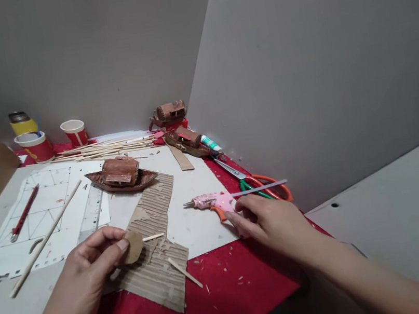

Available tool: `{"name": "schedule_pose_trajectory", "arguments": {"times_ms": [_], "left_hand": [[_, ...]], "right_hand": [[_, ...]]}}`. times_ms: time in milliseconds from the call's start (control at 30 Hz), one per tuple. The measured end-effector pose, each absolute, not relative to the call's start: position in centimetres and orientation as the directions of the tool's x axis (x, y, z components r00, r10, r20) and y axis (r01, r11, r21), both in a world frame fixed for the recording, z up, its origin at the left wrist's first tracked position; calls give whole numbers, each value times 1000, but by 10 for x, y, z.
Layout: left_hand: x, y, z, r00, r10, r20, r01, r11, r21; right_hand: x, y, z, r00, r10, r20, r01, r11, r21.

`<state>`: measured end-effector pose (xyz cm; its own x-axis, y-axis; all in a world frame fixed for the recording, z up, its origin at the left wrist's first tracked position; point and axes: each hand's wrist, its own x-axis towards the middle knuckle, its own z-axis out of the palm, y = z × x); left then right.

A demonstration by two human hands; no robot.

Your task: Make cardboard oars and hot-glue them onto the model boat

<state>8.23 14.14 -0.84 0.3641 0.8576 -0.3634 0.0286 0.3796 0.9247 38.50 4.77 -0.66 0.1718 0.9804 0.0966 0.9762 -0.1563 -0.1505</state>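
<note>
My left hand (97,265) pinches a small rounded piece of brown cardboard (134,247) between thumb and fingers, above a torn sheet of corrugated cardboard (154,286). On the right, my right hand (268,219) has its fingers closed at the handle end of a pink hot glue gun (210,201). The gun's metal nozzle points left, its orange trigger shows underneath, and a glue stick (265,187) sticks out of its back. Just beyond the corrugated sheet stands a brown model boat (121,174) with a curved roof. Short wooden stick pieces (185,272) lie on the corrugated sheet.
Scissors (241,173) and two more model boats (187,140) lie along the right wall. Several thin sticks (106,149), paper cups (74,133) and a yellow jar (23,123) are at the back. A drawing (50,215), red pen (25,213) and ruler (90,211) are left.
</note>
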Motion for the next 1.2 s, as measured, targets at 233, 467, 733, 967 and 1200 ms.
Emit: {"name": "schedule_pose_trajectory", "arguments": {"times_ms": [233, 467, 733, 967, 1200], "left_hand": [[83, 141, -13, 376, 856, -354, 15, 376, 926], [83, 139, -9, 379, 872, -310, -6, 338, 941], [85, 139, -9, 436, 847, -304, -122, 390, 913], [86, 140, -12, 482, 817, -316, -165, 439, 883], [86, 141, -16, 485, 813, -322, -163, 446, 880]], "right_hand": [[395, 59, -15, 256, 966, -18, 935, -253, -248], [397, 62, -21, 229, 965, -125, 792, -259, -553], [386, 52, -7, 455, 883, -115, 230, -241, -943], [359, 53, 23, 572, 815, -87, -207, 41, -978], [339, 65, 13, 167, 979, -118, -157, -92, -983]]}}
